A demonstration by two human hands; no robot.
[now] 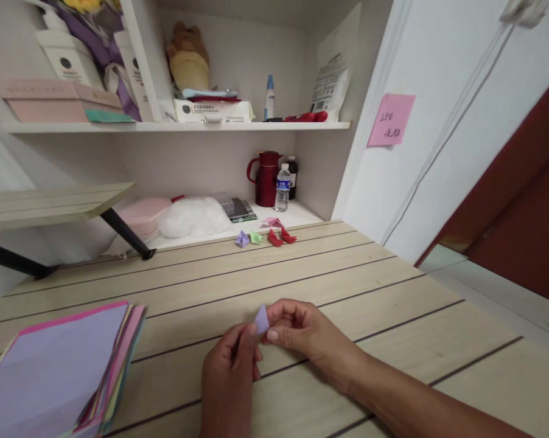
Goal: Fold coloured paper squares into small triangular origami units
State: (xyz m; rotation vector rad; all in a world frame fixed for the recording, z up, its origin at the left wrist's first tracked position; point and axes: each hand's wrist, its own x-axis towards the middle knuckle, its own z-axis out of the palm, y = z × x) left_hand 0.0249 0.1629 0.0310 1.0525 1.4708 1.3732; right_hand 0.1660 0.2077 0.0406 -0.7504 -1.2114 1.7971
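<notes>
A small folded piece of purple paper [262, 319] is held between my two hands, just above the wooden tabletop. My left hand [238, 353] pinches its lower left side between thumb and fingers. From the right, my right hand [297, 328] closes on its other edge, with the thumb in front and the fingers curled behind. The paper comes to a point at the top; its lower part is partly hidden by my fingers. Farther back on the table stand small folded paper figures: a purple one [242, 238], a green one [255, 238], red ones [281, 236] and a pink one [272, 222].
A stack of coloured paper sheets [59, 359] lies at the left. Behind it stands a small raised shelf [55, 204] on black legs. At the back are a red jug [268, 179], a water bottle [282, 190] and a white plastic bag [195, 218].
</notes>
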